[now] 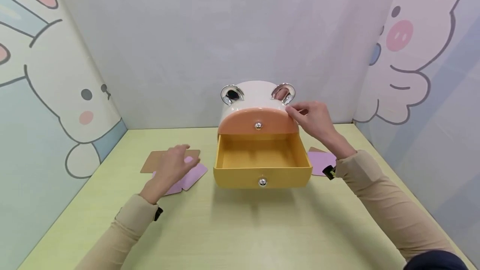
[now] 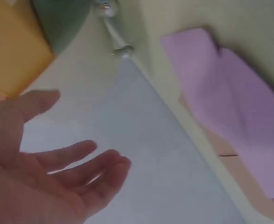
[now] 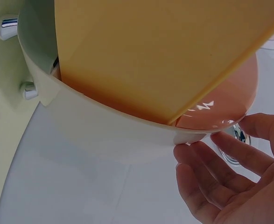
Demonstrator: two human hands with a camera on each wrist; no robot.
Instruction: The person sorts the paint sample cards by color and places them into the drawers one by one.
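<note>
On the far half of the pale table (image 1: pixel 255 236), a drawer box (image 1: pixel 256 95) is placed, somewhat right of the middle. Its white shell is topped by two shiny silver ears (image 1: pixel 288 88), and small silver feet (image 3: pixel 29 90) are seen under it in the right wrist view. The lower yellow drawer (image 1: pixel 240 178) is pulled out to the near side, while the orange front (image 1: pixel 240 123) above it is seen in its closed position. On each of these fronts a round silver knob (image 1: pixel 262 182) is fixed.

The shell is touched at its right upper edge, below the right ear, by the fingertips of the right hand (image 1: pixel 316 122); the fingers are lightly bent and are not wrapped around the box. The left hand (image 1: pixel 170 170) is held open, with nothing in it, left of the drawer and above a purple sheet (image 1: pixel 195 176) and a brown sheet (image 1: pixel 150 163).

To the right of the box, another purple piece (image 1: pixel 318 162) is partly hidden by the right arm. Both side walls are decorated with cartoon animals (image 1: pixel 86 95).
</note>
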